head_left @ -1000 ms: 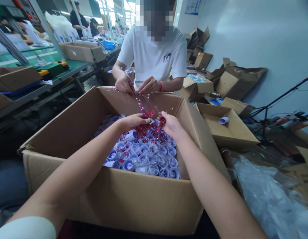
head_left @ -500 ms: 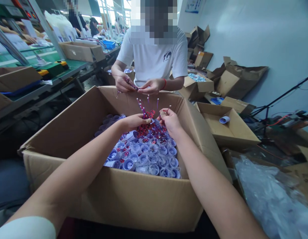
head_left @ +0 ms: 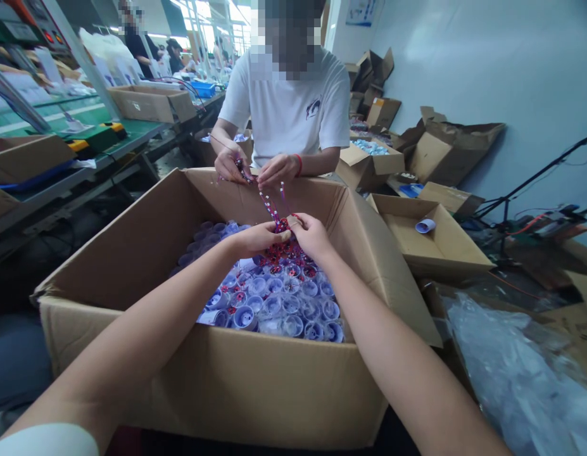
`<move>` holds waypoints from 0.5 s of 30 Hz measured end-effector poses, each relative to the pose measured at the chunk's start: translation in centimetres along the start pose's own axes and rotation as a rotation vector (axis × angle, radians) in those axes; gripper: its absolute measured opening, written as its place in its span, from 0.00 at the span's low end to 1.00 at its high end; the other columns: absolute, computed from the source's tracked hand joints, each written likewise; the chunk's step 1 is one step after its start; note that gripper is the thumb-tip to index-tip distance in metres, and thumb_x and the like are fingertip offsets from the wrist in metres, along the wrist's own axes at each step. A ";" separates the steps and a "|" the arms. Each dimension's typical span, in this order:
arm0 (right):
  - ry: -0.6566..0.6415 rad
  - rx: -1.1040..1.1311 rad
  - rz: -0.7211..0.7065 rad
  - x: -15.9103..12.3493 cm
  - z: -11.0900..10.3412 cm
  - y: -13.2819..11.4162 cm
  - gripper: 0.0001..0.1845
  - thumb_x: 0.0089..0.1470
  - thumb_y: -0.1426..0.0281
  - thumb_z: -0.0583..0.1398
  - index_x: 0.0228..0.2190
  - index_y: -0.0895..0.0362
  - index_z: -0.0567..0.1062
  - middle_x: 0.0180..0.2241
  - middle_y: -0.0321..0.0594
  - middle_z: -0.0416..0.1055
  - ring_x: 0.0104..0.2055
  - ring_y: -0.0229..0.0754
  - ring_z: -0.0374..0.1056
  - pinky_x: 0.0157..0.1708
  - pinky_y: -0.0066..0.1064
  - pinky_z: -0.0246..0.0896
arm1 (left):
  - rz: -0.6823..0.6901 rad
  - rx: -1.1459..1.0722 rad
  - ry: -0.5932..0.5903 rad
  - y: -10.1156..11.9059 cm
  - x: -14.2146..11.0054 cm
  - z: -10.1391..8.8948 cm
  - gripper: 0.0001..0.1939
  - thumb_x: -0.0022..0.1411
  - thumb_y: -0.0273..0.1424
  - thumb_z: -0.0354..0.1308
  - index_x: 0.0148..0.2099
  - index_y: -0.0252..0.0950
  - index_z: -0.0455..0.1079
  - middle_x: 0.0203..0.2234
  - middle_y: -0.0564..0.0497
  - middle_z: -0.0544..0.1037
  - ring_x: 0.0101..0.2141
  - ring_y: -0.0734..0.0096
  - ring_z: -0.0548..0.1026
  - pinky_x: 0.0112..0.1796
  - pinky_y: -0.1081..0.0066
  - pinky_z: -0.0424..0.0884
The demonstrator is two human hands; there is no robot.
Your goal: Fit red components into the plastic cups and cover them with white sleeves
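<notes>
My left hand (head_left: 259, 239) is closed around a bunch of small red circuit boards with wires (head_left: 273, 212); the thin wires rise above it, tipped with small white connectors. Close against it, my right hand (head_left: 313, 237) pinches at the same bunch, its fingertips touching the wires and boards. Exactly which piece it grips is hard to make out. Below both hands lie more red boards (head_left: 286, 254), on top of many pale violet plastic cups (head_left: 274, 305), some in clear wrap. All of these lie inside a large open cardboard box (head_left: 265, 380).
Across the box stands a person in a white T-shirt (head_left: 288, 107), whose hands (head_left: 255, 168) hold similar wired parts above the far rim. A shallow carton (head_left: 457, 250) with one cup (head_left: 425, 226) sits right. Clear plastic bags (head_left: 506, 367) lie lower right; a workbench (head_left: 145, 130) runs left.
My right hand has moved left and in to the bunch, and the loose wire it held apart no longer shows there. The other person's hands have shifted slightly left.
</notes>
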State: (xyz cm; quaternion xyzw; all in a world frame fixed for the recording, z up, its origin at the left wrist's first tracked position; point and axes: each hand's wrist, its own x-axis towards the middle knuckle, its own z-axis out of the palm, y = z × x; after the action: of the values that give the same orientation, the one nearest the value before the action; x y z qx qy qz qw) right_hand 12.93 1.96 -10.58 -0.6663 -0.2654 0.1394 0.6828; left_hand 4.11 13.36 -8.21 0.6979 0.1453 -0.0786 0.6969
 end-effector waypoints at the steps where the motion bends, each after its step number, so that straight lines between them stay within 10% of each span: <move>1: -0.010 0.017 -0.022 -0.1 0.3 -0.1 0.12 0.45 0.60 0.60 0.28 0.56 0.72 0.26 0.33 0.71 0.32 0.36 0.65 0.36 0.27 0.60 | 0.022 0.003 0.011 0.1 0.0 0.1 0.14 0.49 0.34 0.64 0.38 0.35 0.68 0.22 0.55 0.71 0.21 0.77 0.69 0.25 0.73 0.65; 15: 0.242 -0.012 -0.062 0.6 0.8 0.0 0.05 0.47 0.68 0.58 0.28 0.55 0.71 0.26 0.33 0.69 0.32 0.36 0.65 0.33 0.25 0.60 | 0.157 -0.002 0.118 0.6 0.1 2.5 0.12 0.49 0.34 0.64 0.34 0.32 0.70 0.17 0.56 0.69 0.20 0.78 0.66 0.25 0.74 0.64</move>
State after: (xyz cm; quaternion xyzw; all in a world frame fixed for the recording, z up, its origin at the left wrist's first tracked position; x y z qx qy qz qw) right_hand 12.96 2.94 -10.49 -0.6740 -0.2023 0.0353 0.7096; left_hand 4.63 10.88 -7.68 0.7099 0.1309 0.0177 0.6918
